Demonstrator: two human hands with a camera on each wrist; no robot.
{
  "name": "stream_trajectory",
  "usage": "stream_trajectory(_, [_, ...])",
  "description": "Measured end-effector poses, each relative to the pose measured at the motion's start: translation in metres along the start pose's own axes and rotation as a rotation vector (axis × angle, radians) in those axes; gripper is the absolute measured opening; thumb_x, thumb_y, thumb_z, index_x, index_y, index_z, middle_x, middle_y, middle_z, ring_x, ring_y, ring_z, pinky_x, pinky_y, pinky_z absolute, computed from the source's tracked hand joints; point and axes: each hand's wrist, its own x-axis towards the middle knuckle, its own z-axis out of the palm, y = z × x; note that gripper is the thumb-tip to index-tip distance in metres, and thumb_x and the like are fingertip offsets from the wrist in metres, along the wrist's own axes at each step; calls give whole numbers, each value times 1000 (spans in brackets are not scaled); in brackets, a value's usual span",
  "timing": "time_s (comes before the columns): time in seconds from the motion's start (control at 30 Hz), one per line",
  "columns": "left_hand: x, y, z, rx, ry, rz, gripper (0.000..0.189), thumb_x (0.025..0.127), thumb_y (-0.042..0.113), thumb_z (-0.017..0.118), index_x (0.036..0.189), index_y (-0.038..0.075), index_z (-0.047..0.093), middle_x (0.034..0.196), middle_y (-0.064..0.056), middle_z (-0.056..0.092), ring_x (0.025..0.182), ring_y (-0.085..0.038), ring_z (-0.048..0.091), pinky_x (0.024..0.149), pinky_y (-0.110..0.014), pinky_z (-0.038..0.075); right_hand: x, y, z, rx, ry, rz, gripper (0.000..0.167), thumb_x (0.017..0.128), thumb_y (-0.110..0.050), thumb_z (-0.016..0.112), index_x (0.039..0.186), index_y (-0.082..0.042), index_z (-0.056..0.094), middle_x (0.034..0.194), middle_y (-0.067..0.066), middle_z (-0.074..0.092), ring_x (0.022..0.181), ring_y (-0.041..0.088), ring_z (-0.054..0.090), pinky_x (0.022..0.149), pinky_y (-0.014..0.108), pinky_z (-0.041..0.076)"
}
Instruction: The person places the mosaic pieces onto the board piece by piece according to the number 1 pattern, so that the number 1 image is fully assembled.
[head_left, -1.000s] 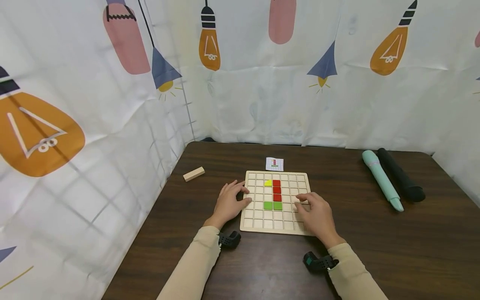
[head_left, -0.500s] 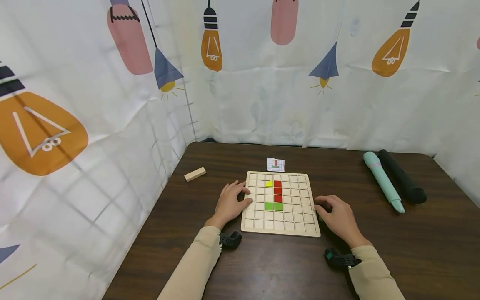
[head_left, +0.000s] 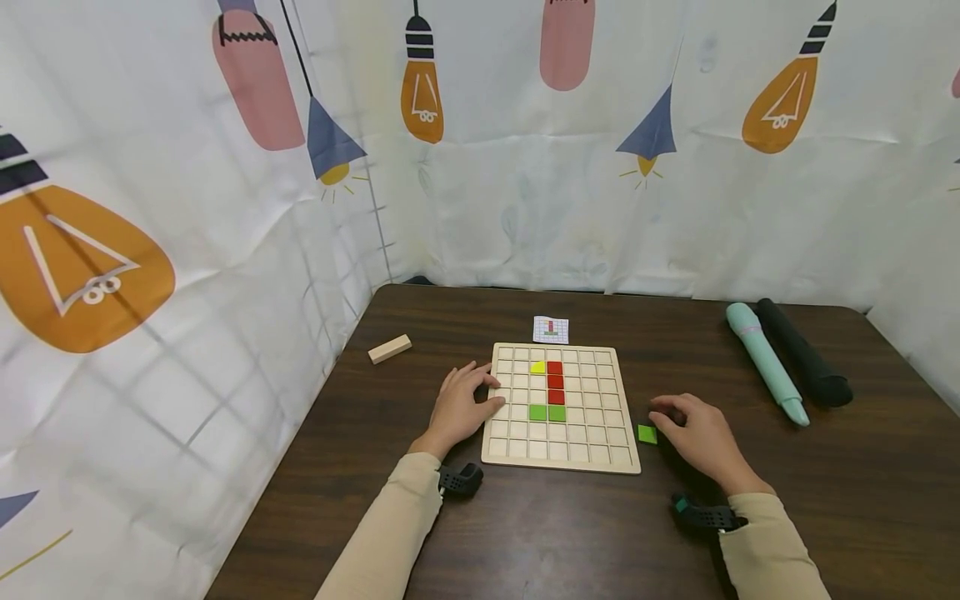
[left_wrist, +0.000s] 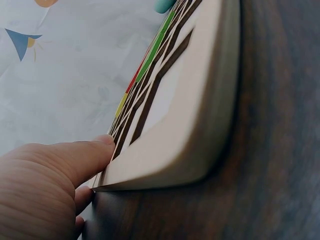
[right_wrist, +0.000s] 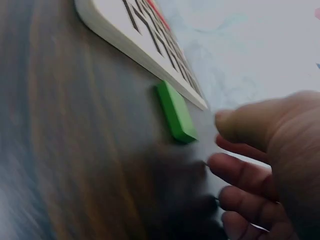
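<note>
My left hand [head_left: 460,408] holds the left edge of a light wooden grid board [head_left: 596,435]. In the left wrist view its thumb [left_wrist: 82,157] lies on the board's rim, with the other fingers lower and mostly hidden. A green square block [head_left: 647,434] lies flat on the table just right of the board. To the right of this block my right hand [head_left: 697,433] hovers with loosely bent fingers, holding nothing. The right wrist view shows a gap between its fingertips and the green block [right_wrist: 176,112]. Yellow [head_left: 537,367], red [head_left: 555,382] and green pieces [head_left: 537,412] sit in the grid.
A small card [head_left: 551,329] with a coloured grid pattern lies behind the board. A plain wooden block [head_left: 390,349] is at the left. Toward the right lie a mint-green stick [head_left: 767,362] and a black one [head_left: 804,354]. White printed curtains [head_left: 517,208] border the dark table [head_left: 540,533].
My right hand has moved rightward from over the board to beside it. The green block, hidden under that hand before, now shows on the table. My left hand has stayed put.
</note>
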Motion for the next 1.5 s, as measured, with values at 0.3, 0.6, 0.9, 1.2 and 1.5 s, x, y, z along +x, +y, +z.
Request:
stream_trajectory(0.3, [0, 0, 1, -2, 12, 7, 21, 89, 30, 73, 107, 19, 68, 148, -3, 48, 144, -23, 31, 121, -48, 10, -1, 2, -9, 24, -152, 1, 36, 86, -35, 75, 111, -9, 72, 95, 0, 63, 79, 16, 51, 67, 33, 46])
stream_trajectory(0.6, [0, 0, 0, -2, 16, 13, 22, 89, 29, 73, 107, 18, 68, 148, -4, 48, 144, -24, 31, 121, -49, 11, -3, 4, -12, 31, -205, -42, 36, 81, -31, 81, 111, -13, 71, 99, 0, 61, 91, 20, 55, 79, 43, 49])
stream_trajectory(0.9, [0, 1, 0, -3, 14, 1, 21, 88, 29, 73, 106, 19, 68, 148, -3, 48, 144, -24, 31, 121, -50, 12, -2, 4, -6, 10, -148, -50, 22, 83, -24, 79, 101, -14, 73, 93, -1, 62, 84, 18, 56, 75, 41, 50])
stream_trajectory(1.2, [0, 1, 0, 2, 8, 2, 21, 88, 29, 73, 106, 19, 68, 148, -3, 48, 144, -24, 31, 121, -49, 11, 0, 6, -2, -24, -104, -43, 18, 83, -19, 78, 98, -13, 71, 90, -1, 61, 76, 16, 49, 66, 33, 44])
stream_trajectory(1.5, [0, 1, 0, 2, 8, 4, 21, 89, 30, 73, 106, 20, 68, 148, -3, 48, 144, -24, 31, 121, -48, 11, -1, 3, -1, -16, -52, -29, 22, 83, -17, 78, 102, -9, 70, 94, 3, 65, 74, 16, 52, 63, 31, 45])
